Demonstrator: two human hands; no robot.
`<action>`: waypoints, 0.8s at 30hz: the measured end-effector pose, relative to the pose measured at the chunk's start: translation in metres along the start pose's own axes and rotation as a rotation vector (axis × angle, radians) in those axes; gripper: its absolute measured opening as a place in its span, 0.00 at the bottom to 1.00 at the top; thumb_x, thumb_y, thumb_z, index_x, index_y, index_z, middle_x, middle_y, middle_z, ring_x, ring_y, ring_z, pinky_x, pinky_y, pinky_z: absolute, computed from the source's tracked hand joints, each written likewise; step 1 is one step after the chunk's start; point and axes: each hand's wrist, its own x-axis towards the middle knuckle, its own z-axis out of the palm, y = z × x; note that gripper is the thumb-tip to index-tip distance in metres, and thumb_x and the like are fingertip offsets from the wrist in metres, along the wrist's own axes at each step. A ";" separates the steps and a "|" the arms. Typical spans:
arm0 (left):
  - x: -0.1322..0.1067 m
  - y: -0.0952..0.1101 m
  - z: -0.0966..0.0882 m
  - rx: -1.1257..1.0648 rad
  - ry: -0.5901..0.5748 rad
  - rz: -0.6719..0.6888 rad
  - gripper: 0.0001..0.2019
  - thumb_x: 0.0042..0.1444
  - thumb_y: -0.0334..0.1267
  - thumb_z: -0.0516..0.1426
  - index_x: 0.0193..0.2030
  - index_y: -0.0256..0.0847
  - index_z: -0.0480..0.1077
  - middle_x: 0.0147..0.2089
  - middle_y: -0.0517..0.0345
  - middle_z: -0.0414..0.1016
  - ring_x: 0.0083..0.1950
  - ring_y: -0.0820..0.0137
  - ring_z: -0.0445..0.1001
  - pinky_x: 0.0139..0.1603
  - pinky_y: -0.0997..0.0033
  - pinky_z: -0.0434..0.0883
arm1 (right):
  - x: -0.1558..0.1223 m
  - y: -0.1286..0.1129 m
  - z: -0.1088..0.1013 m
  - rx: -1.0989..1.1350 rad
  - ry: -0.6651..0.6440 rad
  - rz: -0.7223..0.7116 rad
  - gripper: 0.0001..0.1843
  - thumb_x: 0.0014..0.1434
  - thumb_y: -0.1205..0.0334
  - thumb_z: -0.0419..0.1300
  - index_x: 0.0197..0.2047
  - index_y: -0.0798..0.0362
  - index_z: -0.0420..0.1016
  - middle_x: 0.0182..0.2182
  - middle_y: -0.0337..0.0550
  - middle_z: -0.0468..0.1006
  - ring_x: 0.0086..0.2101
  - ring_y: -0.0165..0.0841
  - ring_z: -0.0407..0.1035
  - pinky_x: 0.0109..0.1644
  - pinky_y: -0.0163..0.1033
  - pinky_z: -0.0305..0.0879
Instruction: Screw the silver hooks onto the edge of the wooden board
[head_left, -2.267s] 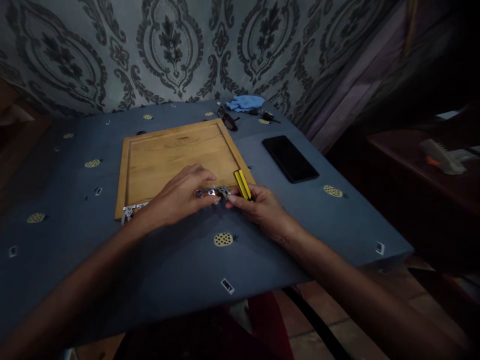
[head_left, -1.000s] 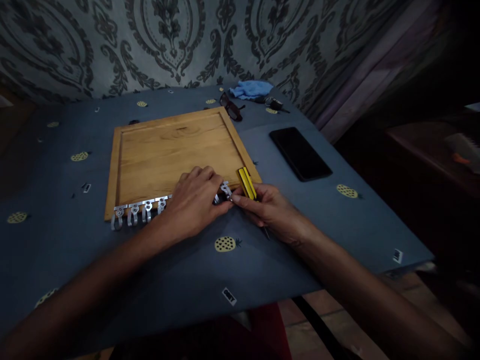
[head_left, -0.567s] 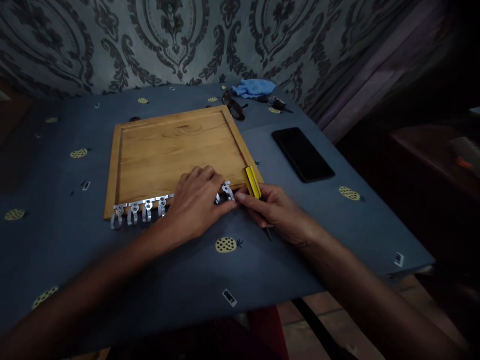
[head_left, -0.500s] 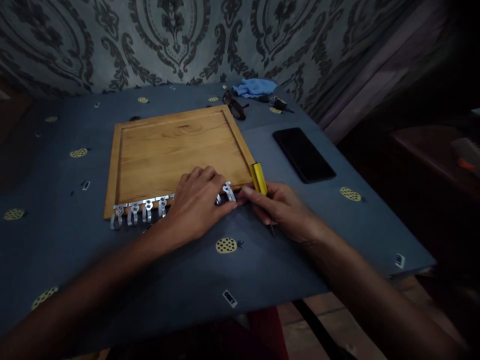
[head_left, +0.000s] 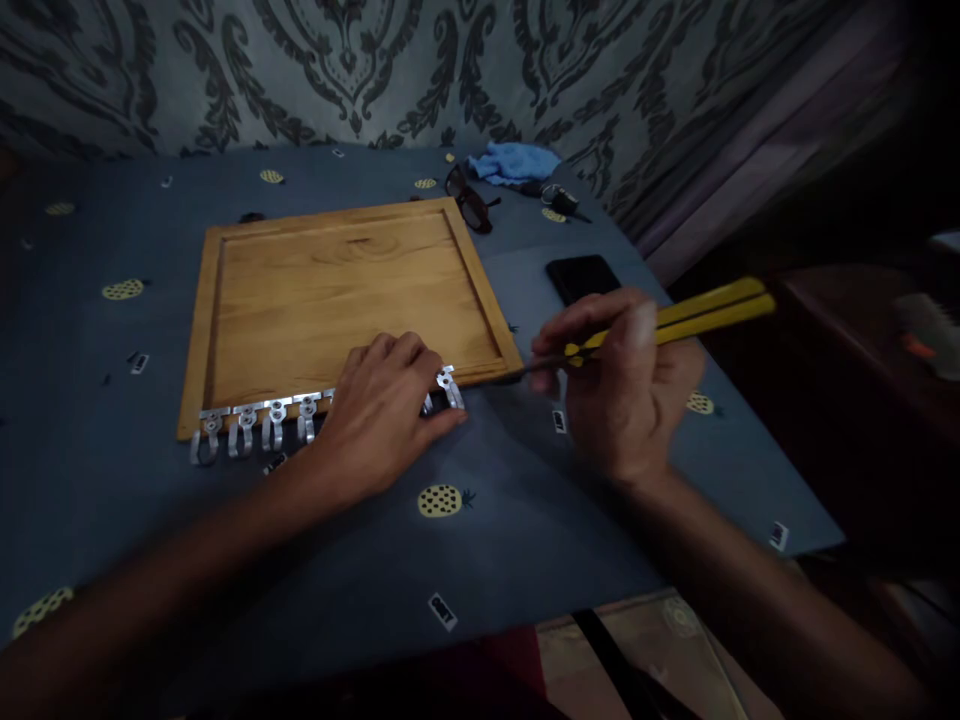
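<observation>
A wooden panel with a raised frame (head_left: 345,300) lies on the table. Along its near edge runs a metal hook rail (head_left: 277,412) with several silver hooks. Over the right half of the rail lies my left hand (head_left: 382,415), fingers bent onto the wood and thumb below the edge, pressing rail and panel; it hides some hooks. My right hand (head_left: 626,400) is closed round a screwdriver with a yellow handle (head_left: 705,305). The handle points up and right, and its thin shaft reaches left to near the panel's lower right corner. Whether the tip touches anything I cannot tell.
Behind my right hand lies a black phone (head_left: 581,275), partly covered. Sunglasses (head_left: 472,205), a blue cloth (head_left: 514,162) and keys (head_left: 564,200) are at the back. The blue patterned tablecloth (head_left: 517,560) ends at the right and near edges.
My right hand has moved right and up from the rail's end, and the screwdriver has swung from near upright to lying across the hand. My left hand stays on the rail. The view has shifted slightly.
</observation>
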 end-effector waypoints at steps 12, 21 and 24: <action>0.002 0.001 -0.001 0.007 -0.031 -0.012 0.15 0.62 0.46 0.64 0.49 0.38 0.75 0.53 0.49 0.75 0.55 0.52 0.70 0.54 0.52 0.69 | -0.009 0.006 0.003 0.023 -0.171 0.030 0.21 0.65 0.38 0.60 0.33 0.47 0.75 0.30 0.40 0.75 0.24 0.31 0.73 0.26 0.41 0.70; 0.002 0.001 0.000 0.005 -0.029 -0.016 0.15 0.62 0.46 0.64 0.49 0.39 0.74 0.53 0.50 0.75 0.56 0.52 0.70 0.54 0.53 0.68 | -0.009 0.008 0.003 -0.002 -0.182 0.061 0.22 0.65 0.35 0.59 0.34 0.45 0.75 0.31 0.43 0.75 0.24 0.32 0.73 0.26 0.42 0.70; 0.002 0.001 0.000 0.003 -0.029 -0.012 0.15 0.62 0.47 0.64 0.48 0.39 0.74 0.53 0.50 0.76 0.56 0.52 0.70 0.54 0.53 0.68 | -0.009 0.008 0.002 -0.017 -0.185 0.073 0.24 0.63 0.33 0.60 0.33 0.46 0.75 0.32 0.44 0.76 0.24 0.33 0.73 0.26 0.43 0.71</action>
